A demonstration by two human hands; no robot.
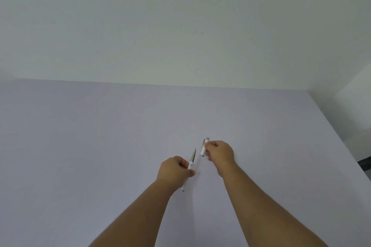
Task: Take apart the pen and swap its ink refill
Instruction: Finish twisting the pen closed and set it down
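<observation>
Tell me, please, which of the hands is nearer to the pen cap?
Right: the right hand holds the pen cap, while the left hand, lower left of it, grips the pen body.

Open lavender tabletop on every side of both hands. Only obstacles: wall along the far edge, corner at far right. Narrow gap between pen tip and cap, just apart above the surface.

A single head-worn wide-angle view looks forward and down from above the near edge of the worktop, facing 12 o'clock toward a pale wall; both forearms reach in from 6 o'clock, seen close.
</observation>
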